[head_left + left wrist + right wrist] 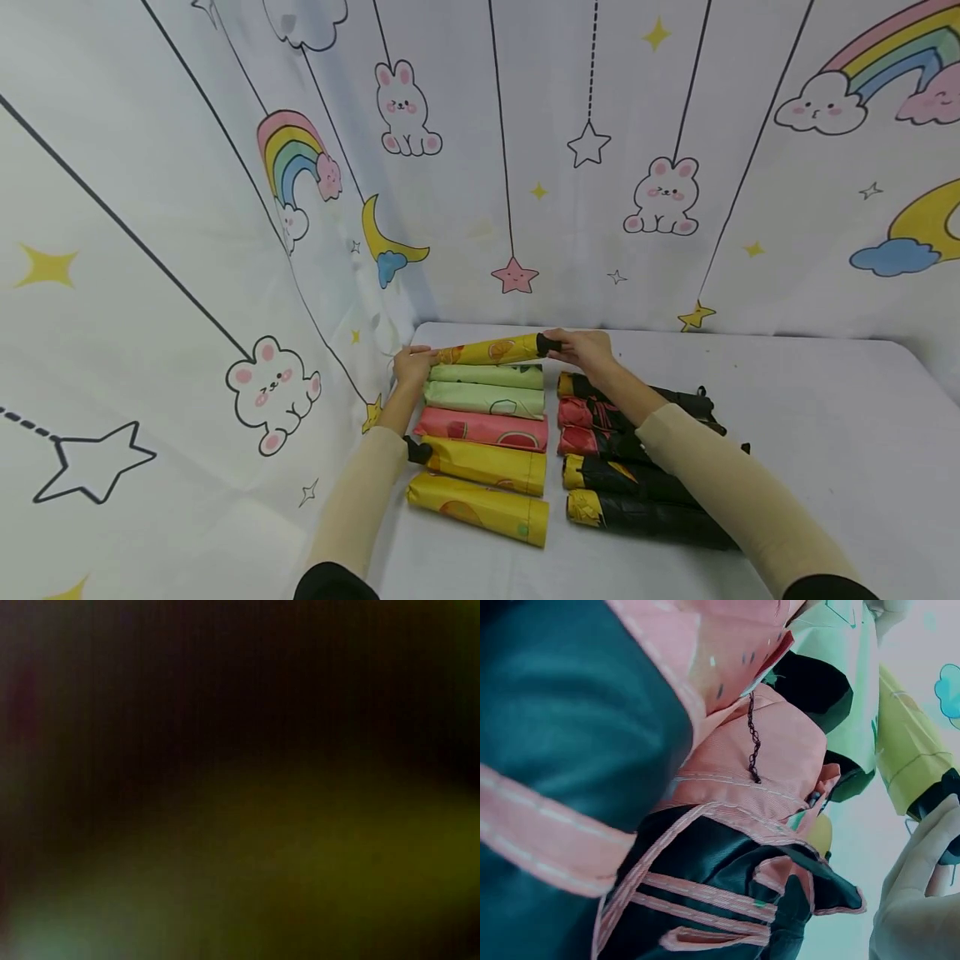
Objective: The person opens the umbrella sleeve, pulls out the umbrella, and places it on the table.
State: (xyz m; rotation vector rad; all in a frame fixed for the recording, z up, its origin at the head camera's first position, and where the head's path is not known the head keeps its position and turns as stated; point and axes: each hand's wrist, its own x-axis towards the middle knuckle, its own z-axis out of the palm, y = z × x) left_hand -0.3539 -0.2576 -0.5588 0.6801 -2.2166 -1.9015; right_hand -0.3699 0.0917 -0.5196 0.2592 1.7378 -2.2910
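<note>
Both hands hold a yellow roll with an orange-slice print, at the far end of a row of similar rolls. My left hand grips its left end, and my right hand pinches the black right end. In the right wrist view, the right hand's fingers lie against the black end of the yellow roll. Just nearer than it lie a pale green roll and another pale green roll. The left wrist view is dark and blurred.
Nearer in the left row are a pink watermelon-print roll and two yellow rolls. A second row of black bundles with yellow or red ends lies to the right, partly under the right forearm. A printed curtain stands behind the white table.
</note>
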